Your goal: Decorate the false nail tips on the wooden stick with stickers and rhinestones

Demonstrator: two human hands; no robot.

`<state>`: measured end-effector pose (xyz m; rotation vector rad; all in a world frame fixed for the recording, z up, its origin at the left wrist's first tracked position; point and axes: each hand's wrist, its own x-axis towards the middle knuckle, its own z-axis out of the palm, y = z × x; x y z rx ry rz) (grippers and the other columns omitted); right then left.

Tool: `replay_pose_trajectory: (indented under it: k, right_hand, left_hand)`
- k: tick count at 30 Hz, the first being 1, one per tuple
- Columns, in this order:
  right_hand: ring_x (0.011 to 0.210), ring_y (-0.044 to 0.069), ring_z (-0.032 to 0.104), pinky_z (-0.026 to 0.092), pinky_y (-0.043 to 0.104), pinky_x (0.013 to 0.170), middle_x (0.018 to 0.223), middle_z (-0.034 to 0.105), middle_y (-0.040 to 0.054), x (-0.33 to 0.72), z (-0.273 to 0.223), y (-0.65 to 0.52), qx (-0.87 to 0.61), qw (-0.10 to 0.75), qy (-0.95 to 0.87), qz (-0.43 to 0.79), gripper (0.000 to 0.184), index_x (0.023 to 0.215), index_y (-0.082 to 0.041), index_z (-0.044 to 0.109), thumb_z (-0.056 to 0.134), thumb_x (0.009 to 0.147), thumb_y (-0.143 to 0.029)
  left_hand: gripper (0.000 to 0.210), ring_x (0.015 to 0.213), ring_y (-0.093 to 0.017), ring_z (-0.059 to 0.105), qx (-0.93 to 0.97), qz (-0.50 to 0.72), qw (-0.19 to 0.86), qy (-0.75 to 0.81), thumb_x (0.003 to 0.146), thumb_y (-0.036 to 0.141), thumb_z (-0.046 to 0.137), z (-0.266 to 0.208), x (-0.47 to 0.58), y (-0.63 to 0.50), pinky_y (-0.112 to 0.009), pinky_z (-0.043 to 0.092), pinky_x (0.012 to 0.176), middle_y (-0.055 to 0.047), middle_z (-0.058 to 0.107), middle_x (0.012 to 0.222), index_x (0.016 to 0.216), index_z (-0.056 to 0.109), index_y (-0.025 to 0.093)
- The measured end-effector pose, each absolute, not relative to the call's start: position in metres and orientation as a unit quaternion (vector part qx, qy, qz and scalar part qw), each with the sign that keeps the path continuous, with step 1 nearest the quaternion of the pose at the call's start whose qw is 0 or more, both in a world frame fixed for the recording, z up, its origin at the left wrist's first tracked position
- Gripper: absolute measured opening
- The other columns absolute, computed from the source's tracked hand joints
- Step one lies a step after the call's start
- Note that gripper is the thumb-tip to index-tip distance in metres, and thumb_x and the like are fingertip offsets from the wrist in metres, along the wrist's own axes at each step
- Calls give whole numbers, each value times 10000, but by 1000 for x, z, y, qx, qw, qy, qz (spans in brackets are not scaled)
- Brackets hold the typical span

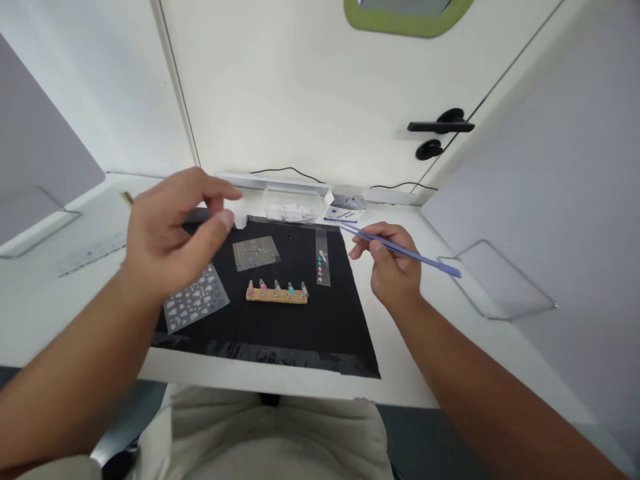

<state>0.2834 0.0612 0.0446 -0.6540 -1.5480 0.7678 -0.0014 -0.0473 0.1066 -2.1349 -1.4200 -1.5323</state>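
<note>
My right hand (395,263) is closed round a pair of purple tweezers (425,257), whose tips point left toward the back of the table. My left hand (175,227) is raised over the left side of the black mat (280,327), thumb and index finger apart. Just beyond those fingertips is a small white object (241,217), partly hidden. A wooden stand (277,298) with several false nails, some decorated in pink and blue, sits mid-mat. Around it lie a sheet of gold stickers (257,253), a sheet of white stickers (197,300) and a clear strip of coloured charms (323,260).
Behind the mat stand a clear plastic tray (293,205) with white pieces inside and an open small box (345,208). Wire frames (520,277) rest at the right side. A white door with a black handle (443,127) rises behind the table.
</note>
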Motion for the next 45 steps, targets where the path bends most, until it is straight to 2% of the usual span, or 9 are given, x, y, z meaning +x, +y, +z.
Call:
replay_pose_trajectory:
  k: [2,6,10,19,23,27,31,36,45]
  right_hand:
    - [547,130,597,515,330,610,792,666,-2,284,40,72,-296,598,-665,335,356,906,-230,578,681,801,-555]
    - [522,119,591,510,313,576,795,683,8,289,19,88,-332,572,-667,343,348,912,-213,584,650,836,-546]
    - [553,143,625,532,337,611,759,714,32,299,6,90,-363,528,-690,336,293,912,-195,637,657,854,-481]
    - [610,180,663,546,338,614,716,721,43,309,6,96,-393,473,-734,288,194,873,-217,705,633,888,-396]
    - [638,180,655,540,351,657,759,717,26,312,5,101,-396,473,-741,266,213,915,-240,701,642,870,-440]
    - [676,186,663,525,348,687,716,697,10,309,8,101,-408,467,-743,252,158,912,-250,703,648,864,-390]
    - [662,196,665,521,349,655,679,686,9,306,9,102,-414,458,-748,245,134,888,-250,693,629,858,-365]
    - [659,203,663,517,381,690,702,693,20,307,9,105,-432,450,-744,240,158,882,-251,688,629,845,-393]
    - [689,214,668,525,386,707,665,676,24,302,15,100,-447,444,-735,252,177,862,-234,664,619,833,-403]
  left_hand:
    - [124,689,-147,569,-695,-526,81,-483,871,223,588,99,-23,-29,-314,493,694,35,582,711,929,697,229]
    - [124,720,-172,608,-681,-513,110,-511,862,188,570,64,-53,-1,-319,486,687,-11,652,755,857,693,201]
    - [96,676,-173,635,-737,-432,81,-514,836,185,604,42,-61,3,-297,489,632,-14,682,751,861,693,211]
    - [234,769,-199,651,-741,-291,-2,-605,918,320,483,50,-72,8,-319,483,704,-53,706,837,850,670,195]
    - [253,731,-193,653,-728,-147,-99,-662,898,381,502,50,-78,12,-300,467,655,-27,718,819,877,684,206]
    - [294,694,-186,666,-700,-17,-171,-693,822,450,586,49,-76,12,-273,447,581,-12,726,828,993,683,231]
    - [441,863,-239,687,-686,50,-174,-705,760,480,638,56,-70,5,-318,491,693,-42,724,1031,1135,635,251]
    - [797,1041,-394,653,-680,109,-132,-713,648,526,732,61,-53,-4,-465,499,833,-146,660,1209,1356,527,223]
    - [878,970,-452,684,-675,155,-95,-715,632,549,756,58,-36,-7,-525,512,807,-194,708,1106,1398,486,214]
